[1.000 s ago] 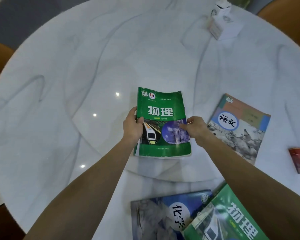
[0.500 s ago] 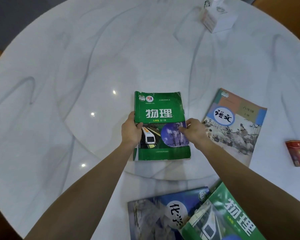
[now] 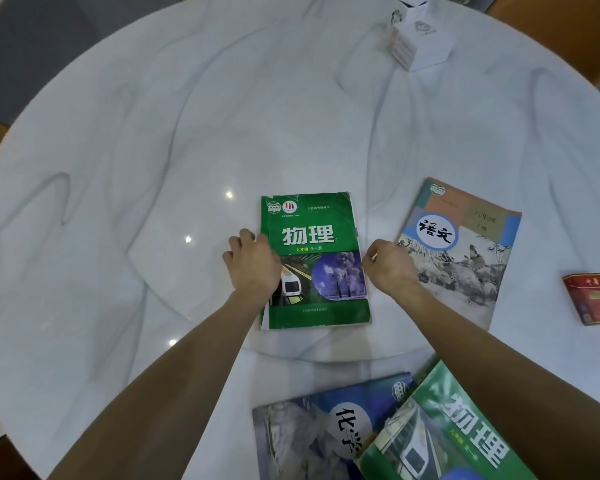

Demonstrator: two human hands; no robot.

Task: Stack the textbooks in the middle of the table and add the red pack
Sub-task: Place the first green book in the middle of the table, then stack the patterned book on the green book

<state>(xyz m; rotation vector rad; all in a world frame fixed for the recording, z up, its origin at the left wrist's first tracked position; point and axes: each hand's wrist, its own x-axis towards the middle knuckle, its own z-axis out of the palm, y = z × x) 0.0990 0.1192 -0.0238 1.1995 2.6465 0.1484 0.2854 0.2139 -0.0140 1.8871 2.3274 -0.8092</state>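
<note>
1. Soft, cool overhead light is falling evenly across the tabletop (image 3: 153,133).
2. Small white glare spots are shining left of centre.
3. Wide-angle distortion is bowing the frame edges, stretching the lower corners.
4. The centre is staying fairly sharp; the bottom edge is blurring slightly.
5. Shadows are showing faintly.

The marble-look table (image 3: 153,168) is glossy and smooth; the green textbook (image 3: 312,216) has a worn paper cover.

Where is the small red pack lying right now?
In the head view, the small red pack lies flat at the table's far right edge, right of the pale illustrated textbook.
</note>
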